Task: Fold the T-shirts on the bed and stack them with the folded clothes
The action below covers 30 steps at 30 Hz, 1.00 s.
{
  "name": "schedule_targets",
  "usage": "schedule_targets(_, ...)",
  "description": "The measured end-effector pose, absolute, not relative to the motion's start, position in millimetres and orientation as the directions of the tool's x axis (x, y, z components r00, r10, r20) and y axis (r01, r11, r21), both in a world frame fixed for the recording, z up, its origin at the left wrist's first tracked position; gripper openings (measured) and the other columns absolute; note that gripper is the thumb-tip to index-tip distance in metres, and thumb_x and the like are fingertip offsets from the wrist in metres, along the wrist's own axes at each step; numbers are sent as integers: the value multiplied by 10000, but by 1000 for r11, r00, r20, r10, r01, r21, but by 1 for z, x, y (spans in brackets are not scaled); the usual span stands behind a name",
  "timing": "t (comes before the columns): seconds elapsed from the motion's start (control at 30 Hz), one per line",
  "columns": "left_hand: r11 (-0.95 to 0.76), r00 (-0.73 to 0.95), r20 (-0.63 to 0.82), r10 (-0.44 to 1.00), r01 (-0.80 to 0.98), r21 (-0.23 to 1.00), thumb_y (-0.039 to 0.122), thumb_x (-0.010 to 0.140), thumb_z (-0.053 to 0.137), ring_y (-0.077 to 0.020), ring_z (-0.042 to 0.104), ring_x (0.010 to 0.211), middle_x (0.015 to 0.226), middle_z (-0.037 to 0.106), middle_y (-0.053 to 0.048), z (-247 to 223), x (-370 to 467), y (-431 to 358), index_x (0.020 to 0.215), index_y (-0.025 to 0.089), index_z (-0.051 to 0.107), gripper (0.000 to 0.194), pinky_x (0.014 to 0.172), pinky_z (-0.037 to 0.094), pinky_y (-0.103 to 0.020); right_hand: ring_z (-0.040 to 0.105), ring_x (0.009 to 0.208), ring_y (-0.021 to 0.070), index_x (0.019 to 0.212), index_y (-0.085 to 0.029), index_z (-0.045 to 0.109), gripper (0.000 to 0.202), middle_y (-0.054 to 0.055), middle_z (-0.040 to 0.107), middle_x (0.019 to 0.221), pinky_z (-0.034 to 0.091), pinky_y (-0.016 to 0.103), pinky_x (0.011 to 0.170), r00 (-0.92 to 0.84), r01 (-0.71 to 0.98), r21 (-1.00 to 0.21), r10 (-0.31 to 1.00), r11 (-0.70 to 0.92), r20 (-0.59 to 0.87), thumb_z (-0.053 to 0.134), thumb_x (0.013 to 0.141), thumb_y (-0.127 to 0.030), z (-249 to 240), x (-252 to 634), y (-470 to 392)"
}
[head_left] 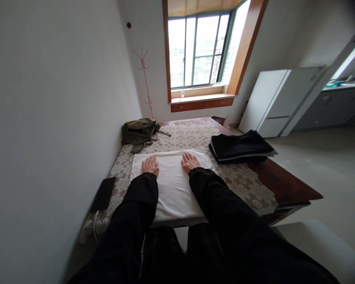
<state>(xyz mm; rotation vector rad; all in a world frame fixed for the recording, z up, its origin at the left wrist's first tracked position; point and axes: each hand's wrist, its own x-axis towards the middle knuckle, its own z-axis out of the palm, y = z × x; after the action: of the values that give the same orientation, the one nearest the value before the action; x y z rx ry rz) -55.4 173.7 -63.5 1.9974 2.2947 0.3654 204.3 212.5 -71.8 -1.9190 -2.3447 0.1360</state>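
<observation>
A white cloth (174,189) lies spread in a roughly rectangular shape on the table, at its near edge. My left hand (150,165) rests flat on the upper left part of the cloth, fingers stretched forward. On the upper right part lies my right hand (190,161), palm down with its fingers slightly apart. Neither hand grips anything. To the right of the cloth sits a stack of folded dark garments (241,146), with a lighter layer showing between them.
A patterned lace tablecloth (183,136) covers much of the dark red table (286,183). An olive backpack (140,131) sits at the back left by the wall. A black phone (103,194) with a white cable lies at the left edge. A white fridge (276,98) stands beyond.
</observation>
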Motion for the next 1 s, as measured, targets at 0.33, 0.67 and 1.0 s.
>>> schedule_targets(0.33,148,-180,133,975,964,222,395,1017,324,-268,265,1584,1701,342,-38,-62,-86,167,1615,230,397,625,1307,126,-502,155,1604,230,1662,-133,250,663,88,163,1755,89,414,1288,-133,986,-99,990,138,55,206,1066,-418,-74,240,218)
schedule_targets(0.67,178,-217,166,962,958,223,459,1012,363,-301,293,1571,1674,393,-97,-60,-120,157,1606,153,408,670,1296,202,-465,210,1585,269,1664,-148,258,671,110,227,1740,152,459,1276,-101,992,-73,991,107,85,249,1053,-424,-76,264,221)
schedule_targets(1.0,145,-179,145,973,966,215,469,1031,328,-277,299,1573,1685,375,-74,-58,-137,154,1615,198,395,648,1306,165,-478,272,1558,277,1642,-147,324,642,118,283,1722,183,435,1275,-119,990,-66,986,127,114,269,1056,-402,-75,275,220)
